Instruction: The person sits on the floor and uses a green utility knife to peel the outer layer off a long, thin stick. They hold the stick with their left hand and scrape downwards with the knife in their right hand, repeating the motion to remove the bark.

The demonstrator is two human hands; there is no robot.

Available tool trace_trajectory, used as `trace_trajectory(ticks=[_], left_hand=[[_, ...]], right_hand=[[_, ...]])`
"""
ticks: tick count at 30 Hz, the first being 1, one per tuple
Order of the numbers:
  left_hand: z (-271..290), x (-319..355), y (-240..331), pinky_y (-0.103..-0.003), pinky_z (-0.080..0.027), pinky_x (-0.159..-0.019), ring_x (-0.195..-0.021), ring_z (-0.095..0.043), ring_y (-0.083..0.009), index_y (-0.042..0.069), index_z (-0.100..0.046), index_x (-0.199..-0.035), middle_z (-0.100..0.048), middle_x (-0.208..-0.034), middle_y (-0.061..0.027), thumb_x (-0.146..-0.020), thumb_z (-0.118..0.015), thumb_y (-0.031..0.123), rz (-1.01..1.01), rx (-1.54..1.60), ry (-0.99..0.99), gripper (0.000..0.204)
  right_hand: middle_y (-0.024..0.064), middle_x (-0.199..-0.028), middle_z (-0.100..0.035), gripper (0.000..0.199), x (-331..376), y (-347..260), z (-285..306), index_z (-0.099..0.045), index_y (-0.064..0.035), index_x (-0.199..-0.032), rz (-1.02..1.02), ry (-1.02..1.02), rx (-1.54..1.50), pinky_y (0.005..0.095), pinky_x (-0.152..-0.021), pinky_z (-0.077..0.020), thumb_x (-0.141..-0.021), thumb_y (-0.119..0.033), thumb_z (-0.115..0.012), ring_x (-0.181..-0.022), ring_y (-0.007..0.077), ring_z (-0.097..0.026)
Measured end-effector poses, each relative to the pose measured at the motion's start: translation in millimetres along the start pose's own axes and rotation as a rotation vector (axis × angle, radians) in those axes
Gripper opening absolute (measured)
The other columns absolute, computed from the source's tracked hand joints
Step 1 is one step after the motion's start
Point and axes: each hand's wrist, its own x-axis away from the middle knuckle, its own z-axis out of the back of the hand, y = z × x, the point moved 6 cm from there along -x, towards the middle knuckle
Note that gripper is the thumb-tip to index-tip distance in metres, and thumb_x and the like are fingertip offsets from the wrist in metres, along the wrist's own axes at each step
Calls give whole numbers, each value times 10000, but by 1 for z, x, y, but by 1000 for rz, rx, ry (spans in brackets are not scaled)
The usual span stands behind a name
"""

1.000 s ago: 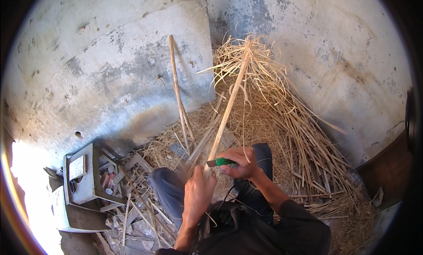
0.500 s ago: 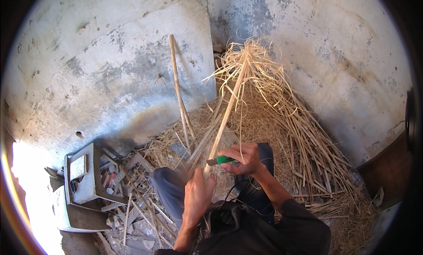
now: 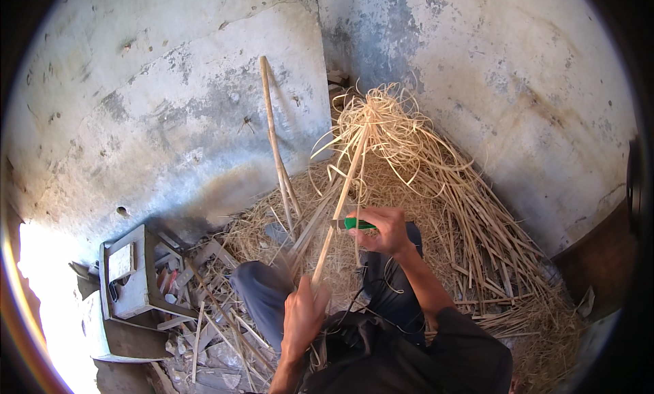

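Note:
My left hand (image 3: 304,317) is closed around the near end of a long pale wooden strip, probably split bamboo (image 3: 347,179), held between my knees. The strip slants away from me, and its far end carries a bushy tuft of thin curled shavings (image 3: 381,118). In my right hand (image 3: 386,230) is a knife with a green handle (image 3: 359,224). Its short dark blade lies across the strip, a little beyond the left hand. A thin shaving hangs down beside the right hand.
Many split strips (image 3: 477,217) lie heaped along the right wall over a bed of fine shavings (image 3: 429,190). A stick (image 3: 273,138) leans on the left wall. At lower left stands a worn box-like wooden frame (image 3: 133,271) among scraps. My knees flank the work.
My right hand and the knife have moved up the strip, away from my left hand. The tufted far end has dropped lower and shifted slightly left.

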Motion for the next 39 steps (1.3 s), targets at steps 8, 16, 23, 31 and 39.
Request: trace_trajectory(ticks=[8, 16, 23, 31, 39], left_hand=[[1, 20, -16, -597, -523, -717, -855, -685, -555, -36, -538, -1022, -687, -819, -325, -1031, -688, 168, 76, -46, -24, 254], [-8, 40, -31, -606, -531, -730, -859, -690, -560, -42, -553, -1034, -698, -834, -328, -1046, -684, 208, 151, -55, -61, 282], [-13, 31, -46, -610, -521, -712, -855, -690, -564, -17, -481, -1183, -702, -808, -302, -1048, -666, 166, 103, 7, -63, 292], [-18, -7, -67, -395, -499, -585, -626, -635, -261, 4, -518, -1157, -622, -724, -132, -1136, -538, 186, 136, 376, -54, 184], [-24, -21, -50, -267, -454, -517, -568, -550, -110, -27, -601, -1246, -605, -752, -34, -1199, -361, 289, 189, 912, -317, 399]], right_hand=[[125, -1000, -836, 355, 4, 38, 2, -819, -43, -1142, -169, -46, 11, 357, -719, -656, -963, -349, -803, -839, 241, -826], [99, -823, -773, 453, 4, 108, 7, -796, -51, -1003, -186, 40, 308, 406, -601, -553, -1004, -503, -769, -728, 214, -746], [173, -1237, -787, 584, 36, 148, -7, -717, -47, -1400, -823, -68, -116, 474, -914, -615, -1055, -518, -701, -1029, 329, -777], [26, -759, -712, 477, 20, 41, -22, -713, -87, -1317, -595, -151, -260, 338, -594, -451, -1086, -495, -628, -637, 156, -646], [114, -899, -755, 341, 19, -18, -29, -747, -34, -1173, -305, -226, -205, 362, -681, -568, -982, -316, -765, -740, 221, -743]])
